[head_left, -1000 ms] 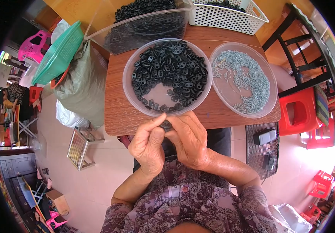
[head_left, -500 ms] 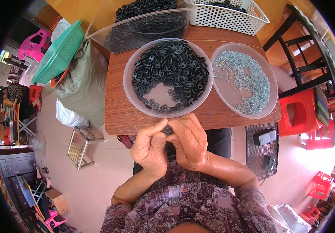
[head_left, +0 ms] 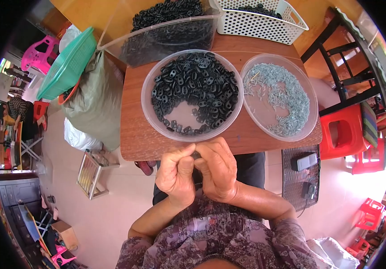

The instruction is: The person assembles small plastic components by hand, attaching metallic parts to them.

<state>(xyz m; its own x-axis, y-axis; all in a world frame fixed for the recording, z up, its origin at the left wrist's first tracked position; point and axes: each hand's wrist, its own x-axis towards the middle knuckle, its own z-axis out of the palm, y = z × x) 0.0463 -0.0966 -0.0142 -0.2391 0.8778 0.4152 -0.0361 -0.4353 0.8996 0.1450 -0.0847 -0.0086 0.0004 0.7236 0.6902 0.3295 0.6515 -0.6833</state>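
Observation:
In front of the table's near edge, my left hand and my right hand meet with fingertips pinched together. Between them is a small black plastic piece, mostly hidden by the fingers. Just beyond stands a round clear tub holding many black oval pieces with two holes each. To its right, a second clear tub contains a spread of small silvery screws and a thin wooden stick.
Both tubs stand on a brown wooden table. Behind are a large clear bin and a white perforated basket, each with black pieces. A full sack and green basket stand left; a red stool stands right.
My hands stay pinched together, with the black piece now more covered by the fingers. The table and tubs appear slightly lower in the view.

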